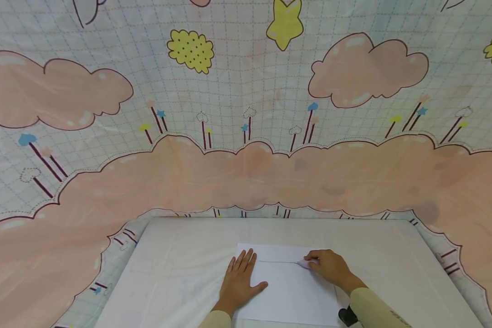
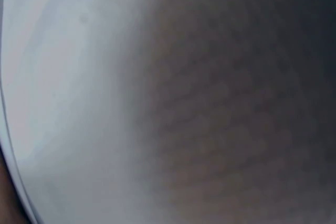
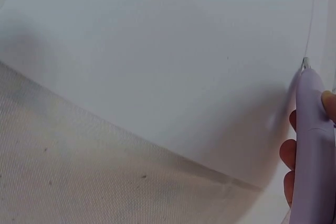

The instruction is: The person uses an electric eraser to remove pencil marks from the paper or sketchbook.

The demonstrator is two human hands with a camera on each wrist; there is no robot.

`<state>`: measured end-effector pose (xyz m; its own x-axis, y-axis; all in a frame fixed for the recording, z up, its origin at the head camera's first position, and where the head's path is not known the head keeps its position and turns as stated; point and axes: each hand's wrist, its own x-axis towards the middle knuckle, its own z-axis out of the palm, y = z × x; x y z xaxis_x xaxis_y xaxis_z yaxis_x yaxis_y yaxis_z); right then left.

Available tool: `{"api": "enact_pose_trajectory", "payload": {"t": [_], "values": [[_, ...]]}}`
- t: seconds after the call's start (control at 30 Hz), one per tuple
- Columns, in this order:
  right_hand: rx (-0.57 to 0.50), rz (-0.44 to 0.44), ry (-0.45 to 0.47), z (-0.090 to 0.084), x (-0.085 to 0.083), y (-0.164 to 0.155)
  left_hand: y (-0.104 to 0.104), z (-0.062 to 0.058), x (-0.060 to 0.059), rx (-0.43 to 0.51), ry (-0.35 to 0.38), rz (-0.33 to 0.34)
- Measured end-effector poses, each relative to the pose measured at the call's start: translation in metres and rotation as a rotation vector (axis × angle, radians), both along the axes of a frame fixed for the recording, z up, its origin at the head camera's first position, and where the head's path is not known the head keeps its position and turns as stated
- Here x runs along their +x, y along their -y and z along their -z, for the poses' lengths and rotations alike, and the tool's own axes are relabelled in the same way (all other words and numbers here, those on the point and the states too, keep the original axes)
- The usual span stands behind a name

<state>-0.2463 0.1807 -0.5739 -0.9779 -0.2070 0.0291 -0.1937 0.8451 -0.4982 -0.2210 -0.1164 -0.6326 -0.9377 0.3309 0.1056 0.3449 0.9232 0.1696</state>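
Your left hand lies flat, its fingers straight and spread, pressing the left part of the white sheet onto the bench. Right of it a thin line runs sideways across the sheet toward your right hand, whose fingers are curled round a lilac pen-shaped tool, tip on the sheet at the line's right end. No writing is readable.

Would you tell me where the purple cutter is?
In the head view the purple cutter sits in the right hand, on the white paper.
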Motion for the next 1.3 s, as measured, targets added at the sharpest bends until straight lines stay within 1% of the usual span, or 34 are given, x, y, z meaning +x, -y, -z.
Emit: {"api": "enact_pose_trajectory", "payload": {"t": [0.23,0.47,0.67,0.83,1.1,1.3], "values": [[-0.001,-0.005,-0.005,0.000,0.000,-0.001,0.000,0.000,0.000,0.024,-0.024,0.007],[-0.002,-0.013,-0.012,0.000,-0.002,0.006,-0.001,-0.001,0.000,0.017,0.009,-0.003],[-0.008,-0.024,-0.019,-0.001,-0.001,0.010,-0.001,0.000,0.000,0.029,-0.011,0.001],[-0.017,-0.028,-0.031,-0.002,-0.001,0.005,-0.001,0.001,0.000,0.028,-0.019,0.001],[-0.055,-0.002,-0.003,0.001,-0.003,-0.007,-0.003,-0.002,-0.002,0.022,0.024,-0.019],[-0.055,-0.002,0.009,-0.001,-0.002,-0.011,-0.003,0.001,-0.003,0.011,0.018,-0.020]]}}
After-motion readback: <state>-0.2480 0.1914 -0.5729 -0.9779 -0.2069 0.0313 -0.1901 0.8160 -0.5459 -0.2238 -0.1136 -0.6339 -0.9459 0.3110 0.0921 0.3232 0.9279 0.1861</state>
